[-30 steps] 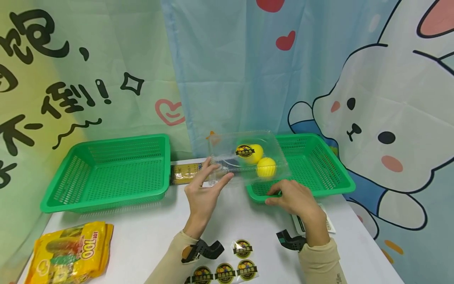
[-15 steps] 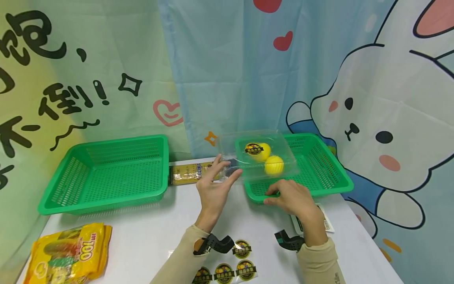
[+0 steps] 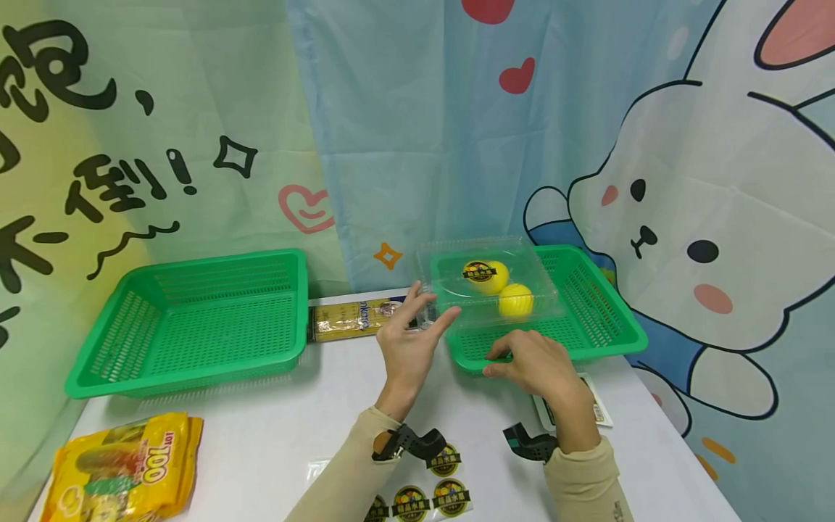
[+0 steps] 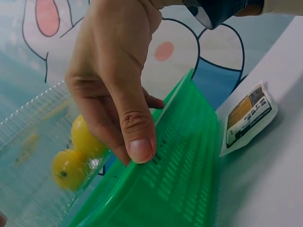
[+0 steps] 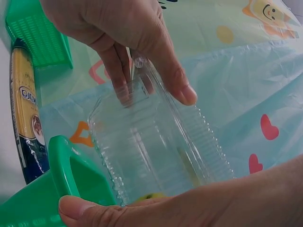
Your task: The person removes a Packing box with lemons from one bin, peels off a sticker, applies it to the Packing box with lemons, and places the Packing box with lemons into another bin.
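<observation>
Right green basket (image 3: 590, 304): the clear clamshell box (image 3: 489, 279) with 2 yellow balls (image 3: 515, 299) is over it, not yet set down. Left hand (image 3: 409, 346) pinches the box's left edge. Right hand (image 3: 535, 362) grips the basket's front rim.

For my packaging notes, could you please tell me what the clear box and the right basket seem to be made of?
Box: apparently thin clear plastic, glossy, with ribbed edges; the yellow balls show through it. Basket: apparently rigid green moulded plastic, slotted walls, slight sheen.
</observation>
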A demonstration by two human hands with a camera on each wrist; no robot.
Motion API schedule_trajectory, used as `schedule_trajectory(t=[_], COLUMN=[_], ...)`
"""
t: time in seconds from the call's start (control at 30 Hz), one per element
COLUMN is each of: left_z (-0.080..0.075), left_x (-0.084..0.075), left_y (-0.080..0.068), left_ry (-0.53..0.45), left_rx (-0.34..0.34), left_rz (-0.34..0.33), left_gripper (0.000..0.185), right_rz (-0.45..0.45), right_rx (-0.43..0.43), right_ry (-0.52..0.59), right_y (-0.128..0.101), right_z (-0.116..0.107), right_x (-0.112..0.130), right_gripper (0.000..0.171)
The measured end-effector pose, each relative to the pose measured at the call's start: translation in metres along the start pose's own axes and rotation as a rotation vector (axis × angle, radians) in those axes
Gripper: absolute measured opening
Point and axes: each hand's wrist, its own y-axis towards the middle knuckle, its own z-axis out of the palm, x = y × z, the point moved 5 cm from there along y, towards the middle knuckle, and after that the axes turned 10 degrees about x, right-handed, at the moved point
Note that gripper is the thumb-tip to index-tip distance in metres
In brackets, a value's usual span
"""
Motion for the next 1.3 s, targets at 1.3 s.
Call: schedule_trajectory(t=[1.3], left_z=[0.072], left_x=[0.009], left_y=[-0.001], left_ry=[-0.072], left_rx=[0.077], left_rz=[-0.15], left_gripper=[0.038], right_rz=[-0.008], right_rx=[0.0], right_ry=[-0.007], right_y=[0.0], right_z=[-0.001], right_x=[0.001], right_gripper=[0.022])
